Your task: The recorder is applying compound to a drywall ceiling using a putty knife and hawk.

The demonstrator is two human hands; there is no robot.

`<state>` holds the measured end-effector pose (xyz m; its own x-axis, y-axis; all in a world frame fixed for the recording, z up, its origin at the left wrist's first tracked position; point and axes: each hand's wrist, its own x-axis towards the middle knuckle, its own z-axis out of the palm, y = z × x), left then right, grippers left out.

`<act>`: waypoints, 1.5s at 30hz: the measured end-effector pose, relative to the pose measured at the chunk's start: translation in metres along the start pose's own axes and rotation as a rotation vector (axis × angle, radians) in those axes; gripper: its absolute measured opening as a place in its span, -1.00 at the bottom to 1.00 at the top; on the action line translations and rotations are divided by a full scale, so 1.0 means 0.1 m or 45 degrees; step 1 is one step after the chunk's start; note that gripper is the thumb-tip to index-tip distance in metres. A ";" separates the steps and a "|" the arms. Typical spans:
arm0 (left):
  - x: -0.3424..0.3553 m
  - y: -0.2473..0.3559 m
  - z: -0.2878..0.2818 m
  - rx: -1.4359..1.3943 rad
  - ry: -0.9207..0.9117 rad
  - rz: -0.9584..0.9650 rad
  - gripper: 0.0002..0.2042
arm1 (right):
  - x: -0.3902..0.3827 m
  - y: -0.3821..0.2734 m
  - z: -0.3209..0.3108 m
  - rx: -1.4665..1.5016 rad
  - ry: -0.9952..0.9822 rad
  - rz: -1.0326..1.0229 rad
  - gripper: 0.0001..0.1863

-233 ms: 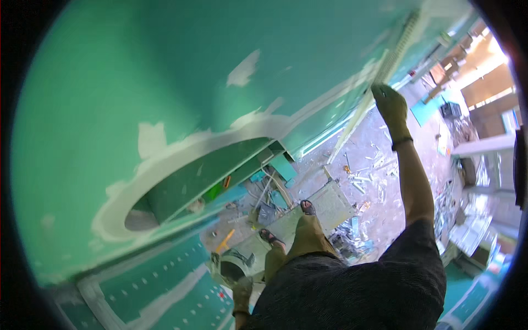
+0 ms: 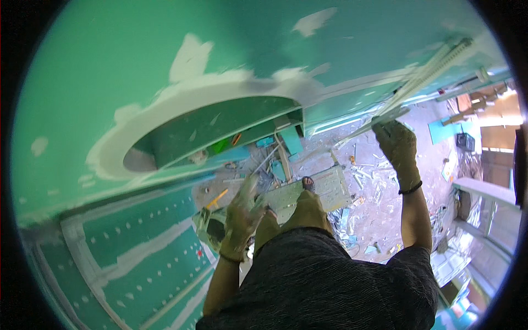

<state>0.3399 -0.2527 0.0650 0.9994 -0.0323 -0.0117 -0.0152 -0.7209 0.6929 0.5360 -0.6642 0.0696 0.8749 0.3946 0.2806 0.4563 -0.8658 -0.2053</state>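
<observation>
My right hand (image 2: pixel 397 147), in a pale glove, is closed on a flat pale blade (image 2: pixel 394 115) at the wall's edge; its handle is hidden in the fist. Beyond the blade, a long pale perforated strip (image 2: pixel 426 77) slants along the green wallboard (image 2: pixel 231 27). My left hand (image 2: pixel 241 220), also gloved, is raised in front of my left leg. Its fingers are smeared by motion but look stretched out and apart, with nothing seen in them. Close by it is a pail-like container (image 2: pixel 202 221) with a dark opening. White filler (image 2: pixel 190 59) is smeared on the wallboard around an oval opening (image 2: pixel 214 124).
I stand on a narrow speckled platform (image 2: pixel 324 190). Scraps and offcuts litter the floor (image 2: pixel 379 220) to the right. A yellow-orange tool (image 2: pixel 216 198) lies beside the platform. A lower green panel (image 2: pixel 148 242) with filled screw spots is at the left; a dark crate (image 2: pixel 466 142) sits far right.
My left hand has risen from beside the container. The view has shifted, so the wall opening appears higher. My right hand sits lower relative to the slanting strip, with the blade now showing.
</observation>
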 end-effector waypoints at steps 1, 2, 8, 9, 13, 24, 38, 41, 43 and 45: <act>0.29 0.27 -0.02 0.020 0.031 0.122 -0.27 | 0.00 -0.18 0.02 0.169 -0.019 0.056 -0.85; 0.59 0.62 -0.11 0.010 0.133 0.324 -0.29 | 0.06 -0.44 0.01 0.366 -0.038 0.096 -0.87; 0.99 1.27 -0.10 -0.362 0.262 0.255 -0.53 | 0.22 -1.40 0.08 0.486 -0.057 -0.308 -0.93; 0.93 1.21 -0.12 -0.296 0.292 0.285 -0.56 | 0.24 -1.45 0.09 0.497 -0.065 -0.335 -0.93; 0.75 1.10 -0.24 -0.147 0.464 0.393 -0.68 | 0.27 -1.66 0.21 0.508 -0.105 -0.400 -0.86; 0.55 0.93 -0.51 -0.148 0.696 0.389 -0.65 | 0.26 -2.16 0.50 0.589 -0.380 -0.461 -0.72; 0.29 0.64 -0.67 -0.459 0.662 -0.014 -0.71 | 0.29 -2.63 0.60 0.337 -0.203 -0.774 -0.79; 0.15 0.47 -0.73 -0.383 0.474 -0.042 -0.67 | 0.32 -2.76 0.59 0.409 -0.238 -0.676 -0.82; 0.19 0.29 -0.71 -0.618 0.567 0.110 -0.64 | 0.40 -2.90 0.62 0.606 -0.244 -0.509 -0.80; 0.18 0.34 -0.74 -1.242 0.669 0.055 -0.55 | 0.46 -3.00 0.63 0.640 -0.221 -0.499 -0.79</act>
<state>0.3597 -0.2263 0.1419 0.8907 0.4201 0.1735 -0.2508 0.1359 0.9584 0.4501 -0.3669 0.0848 0.6231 0.7314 0.2771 0.7293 -0.4154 -0.5436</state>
